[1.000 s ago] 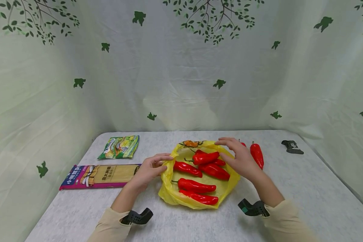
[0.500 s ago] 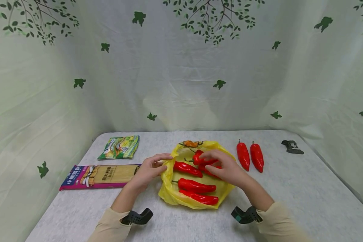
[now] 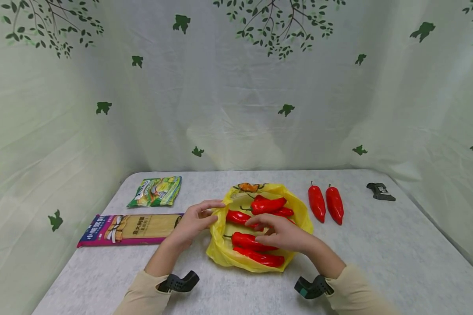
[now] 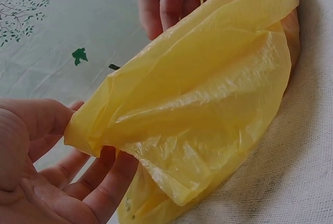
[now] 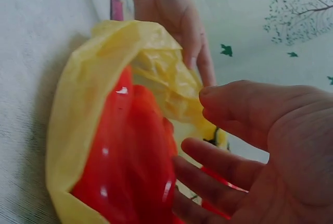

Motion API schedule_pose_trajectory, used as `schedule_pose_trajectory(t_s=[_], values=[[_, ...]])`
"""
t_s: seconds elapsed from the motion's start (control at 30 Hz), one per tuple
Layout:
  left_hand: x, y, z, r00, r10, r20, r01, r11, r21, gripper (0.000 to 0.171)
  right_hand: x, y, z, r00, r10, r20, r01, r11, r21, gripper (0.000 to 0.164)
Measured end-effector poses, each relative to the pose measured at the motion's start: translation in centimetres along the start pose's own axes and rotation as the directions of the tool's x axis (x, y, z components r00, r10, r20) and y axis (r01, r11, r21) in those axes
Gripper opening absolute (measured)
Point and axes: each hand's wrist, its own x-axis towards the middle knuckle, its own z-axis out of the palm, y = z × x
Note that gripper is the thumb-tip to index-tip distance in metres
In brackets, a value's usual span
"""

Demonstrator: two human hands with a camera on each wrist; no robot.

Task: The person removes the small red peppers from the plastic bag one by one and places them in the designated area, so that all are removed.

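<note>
A yellow plastic bag [image 3: 305,218] lies with its mouth spread wide, and several red peppers [image 3: 266,258] rest inside it. My left hand [image 3: 195,221] pinches the left rim of the bag between thumb and fingers, as the left wrist view shows at the bag's folded edge [image 4: 88,125]. Above the peppers in the bag hovers my right hand [image 3: 285,234], its fingers loosely bent and nothing between thumb and fingertips. In the right wrist view, red peppers [image 5: 140,151] sit beside the fingers [image 5: 213,185]; whether they touch cannot be told. That hand partly covers the middle peppers.
Two more red peppers [image 3: 316,203] lie on the table right of the bag. A black crumpled wrapper [image 3: 380,191] is at the far right. On the left lie a long noodle package [image 3: 130,229] and a green snack packet [image 3: 155,191]. A patterned curtain [image 3: 236,109] stands behind.
My right hand has left the bag's right rim and come leftward and nearer over the peppers inside. The left hand has stayed at the left rim.
</note>
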Motion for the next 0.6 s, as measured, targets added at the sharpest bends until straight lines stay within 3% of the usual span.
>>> schedule_pose_trajectory(t_s=[0.6], values=[[0.1,0.0,-0.1,1.000,0.007,0.010,-0.007,1.000,-0.002,0.036,0.6,0.8,1.2,0.998,0.039,0.051,-0.036,0.998,-0.052,0.041]])
